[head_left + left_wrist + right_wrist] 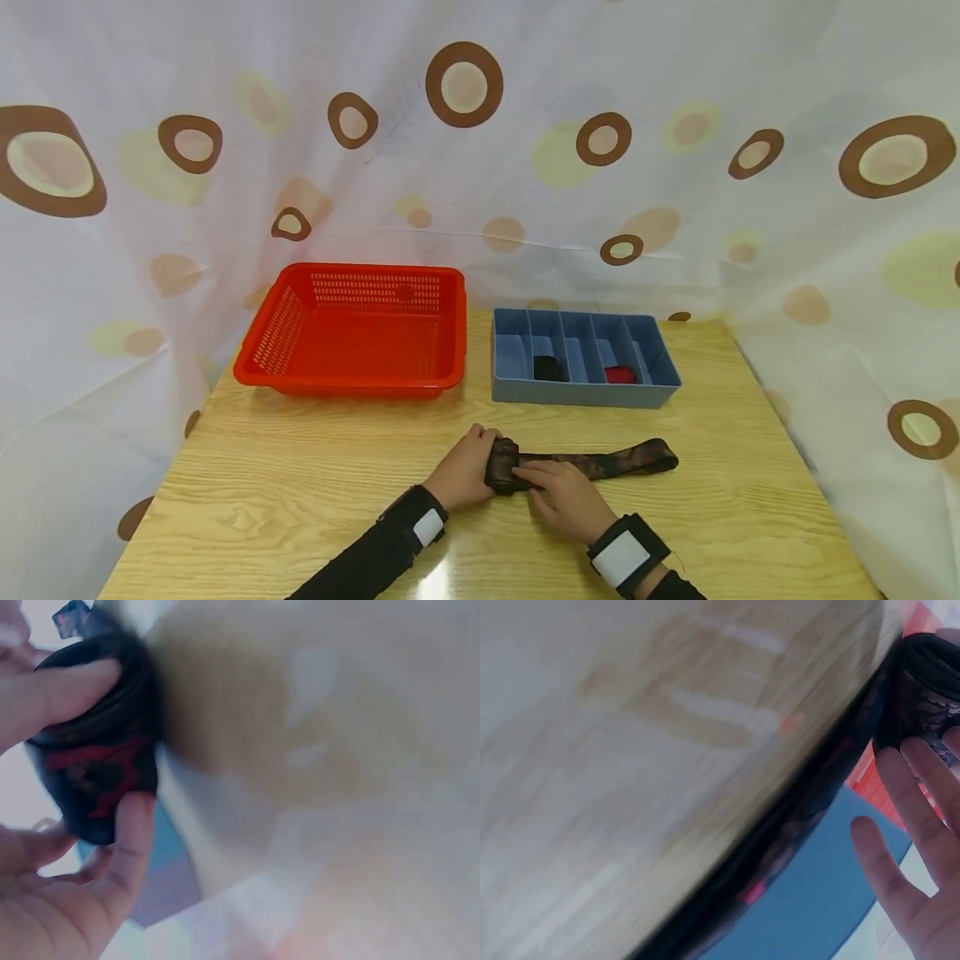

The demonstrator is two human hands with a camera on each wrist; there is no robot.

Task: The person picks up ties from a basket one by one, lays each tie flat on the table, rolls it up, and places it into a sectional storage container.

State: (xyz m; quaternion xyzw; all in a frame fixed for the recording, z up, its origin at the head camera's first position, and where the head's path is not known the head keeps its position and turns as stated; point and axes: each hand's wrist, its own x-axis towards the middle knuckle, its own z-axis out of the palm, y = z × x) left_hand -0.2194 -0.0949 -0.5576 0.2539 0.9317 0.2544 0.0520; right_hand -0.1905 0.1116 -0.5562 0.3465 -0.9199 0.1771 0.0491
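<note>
Near the surface's front edge, the left hand [463, 475] curls its fingers round the soft strap's [600, 461] rolled end; the right hand's [566, 497] straight fingers seemingly press it.

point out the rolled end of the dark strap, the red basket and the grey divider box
rolled end of the dark strap [501, 465], head view, on the roll between both hands
red basket [348, 385], head view, front rim
grey divider box [577, 394], head view, front wall
</note>
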